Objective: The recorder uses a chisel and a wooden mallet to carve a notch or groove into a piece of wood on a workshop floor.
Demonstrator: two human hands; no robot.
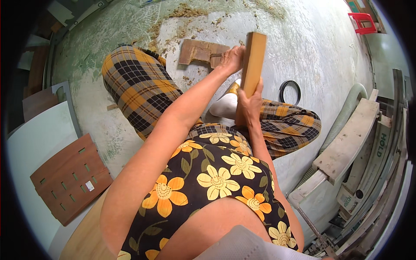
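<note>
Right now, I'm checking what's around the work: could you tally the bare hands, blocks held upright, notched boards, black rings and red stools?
Hands: 2, left hand and right hand
Held block: 1
Notched board: 1
Black ring: 1
Red stool: 1
Total: 6

and here's the floor (pixel 303 52), pale grey-green, scuffed, brightly lit beneath the left fingers (pixel 236 51)! ahead of them, scattered brown debris (pixel 186 11). far to their right, a red plastic stool (pixel 363 24). closer on that side, a ribbed hose (pixel 345 112) curves beside weathered timber (pixel 349 141); nearer and left, a slotted brown panel (pixel 71 177).
</note>
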